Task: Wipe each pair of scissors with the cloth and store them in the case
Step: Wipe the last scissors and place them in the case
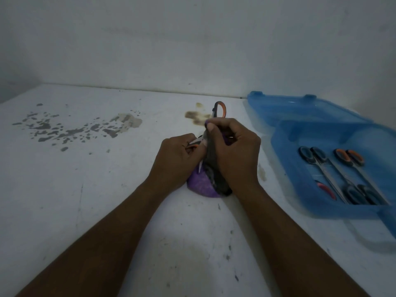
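A pair of scissors point(219, 109) with orange and black handles is held open above the white table; one handle loop sticks up behind my hands. My left hand point(177, 156) grips the other handle and the base of a blade. My right hand point(233, 151) grips a purple and grey cloth point(202, 185) wrapped round a blade; the cloth's lower end rests on the table. To the right lies an open blue plastic case point(285, 129) holding several scissors point(334, 168), some with orange handles, some with dark ones.
The white table point(107, 189) bears dark stains point(70, 127) at the left and a brown smear point(196, 116) behind my hands. A wall runs along the table's far edge. The case's lid point(300, 110) lies flat toward the wall.
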